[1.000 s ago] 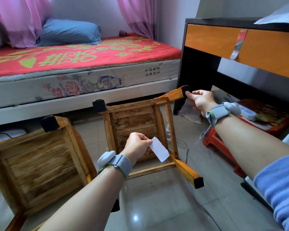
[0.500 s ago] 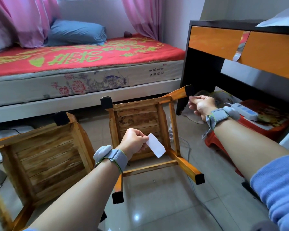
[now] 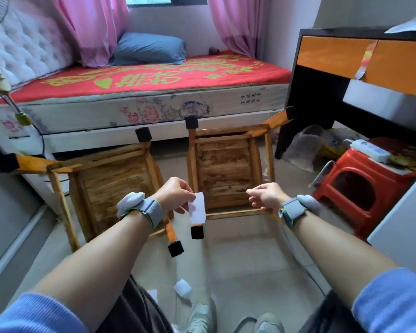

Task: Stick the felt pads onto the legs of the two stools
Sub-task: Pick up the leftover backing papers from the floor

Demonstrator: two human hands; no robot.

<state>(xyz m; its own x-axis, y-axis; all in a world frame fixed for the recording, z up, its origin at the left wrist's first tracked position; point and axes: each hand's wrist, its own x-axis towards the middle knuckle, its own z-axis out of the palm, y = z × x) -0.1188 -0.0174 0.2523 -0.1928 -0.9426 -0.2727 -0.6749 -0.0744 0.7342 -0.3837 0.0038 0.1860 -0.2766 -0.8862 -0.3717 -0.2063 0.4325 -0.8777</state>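
Two wooden stools lie tipped on the floor with their undersides facing me: the left stool [image 3: 111, 186] and the right stool [image 3: 222, 169]. Black felt pads cover the visible leg ends, such as one far pad [image 3: 191, 122] and one near pad [image 3: 197, 232]. My left hand [image 3: 172, 195] pinches a white backing paper [image 3: 197, 207] in front of the right stool. My right hand [image 3: 265, 195] hovers over the right stool's near right corner with loosely curled fingers and nothing in it.
A bed [image 3: 142, 92] runs along the back. A black and orange desk [image 3: 360, 66] stands right, with a red plastic stool [image 3: 360, 186] beneath it. White paper scraps [image 3: 182, 287] lie on the tiles near my shoes [image 3: 202, 318].
My right hand has left the far right leg tip and drawn back toward me. The view has pulled back and tilted down, showing both stools and my feet. The left hand still holds the paper.
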